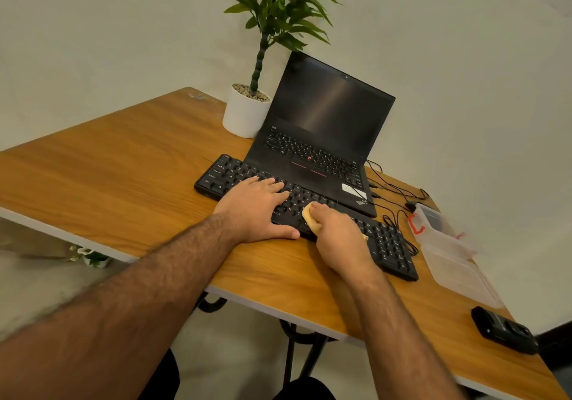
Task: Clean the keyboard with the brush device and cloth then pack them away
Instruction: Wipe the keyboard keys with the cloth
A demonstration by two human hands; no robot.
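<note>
The black keyboard [305, 210] lies under both hands. The right hand [339, 238] grips a yellow cloth [309, 217] against its keys; the left hand [255, 209] presses flat, fingers straight. Beyond them stands a ThinkPad laptop [318, 139].

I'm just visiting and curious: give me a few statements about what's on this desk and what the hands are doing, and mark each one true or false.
1. The right hand holds a yellow cloth against the keyboard. True.
2. The left hand is lifted off the keyboard. False: it rests flat on the keys.
3. The laptop is closed. False: it is open, with a dark screen.
4. A clear plastic box lies open to the right of the keyboard. True.
5. The potted plant stands on the floor. False: it stands on the desk, beside the laptop.
</note>
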